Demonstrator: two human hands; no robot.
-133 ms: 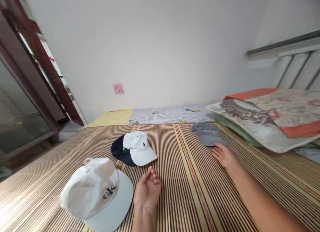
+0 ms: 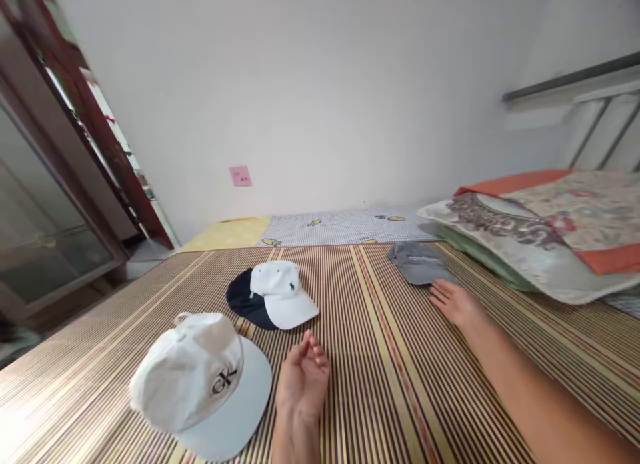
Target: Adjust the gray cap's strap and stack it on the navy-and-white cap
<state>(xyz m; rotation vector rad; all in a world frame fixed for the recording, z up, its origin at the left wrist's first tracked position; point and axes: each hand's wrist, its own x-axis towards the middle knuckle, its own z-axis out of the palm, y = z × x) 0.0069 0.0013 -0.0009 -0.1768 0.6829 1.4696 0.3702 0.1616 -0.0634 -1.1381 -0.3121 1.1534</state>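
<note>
My left hand (image 2: pixel 303 377) rests palm up on the striped mat, its fingers loosely curled with nothing in them. Left of it lies a large cream baseball cap (image 2: pixel 187 377) with black "CK" letters and a pale brim. Just beyond the fingertips, a white cap (image 2: pixel 280 292) with a small dark emblem overlaps a dark navy cap (image 2: pixel 244 301). My right hand (image 2: pixel 455 305) is stretched out at the brim of a grey cap (image 2: pixel 417 263) farther back. Its fingers are extended and not wrapped round the brim; whether they touch it I cannot tell.
A striped woven mat (image 2: pixel 360 384) covers the bed. Patterned cloth (image 2: pixel 340 227) runs along its far edge, by a white wall (image 2: pixel 350 104). Stacked pillows (image 2: pixel 530 231) lie at the right, below a headboard rail (image 2: pixel 575 77). A glass-panelled cabinet (image 2: pixel 45 211) stands at the left.
The whole view has shifted slightly, so things sit a little farther right. My right hand's fingers look straighter at the grey cap's brim. My left hand keeps its pose.
</note>
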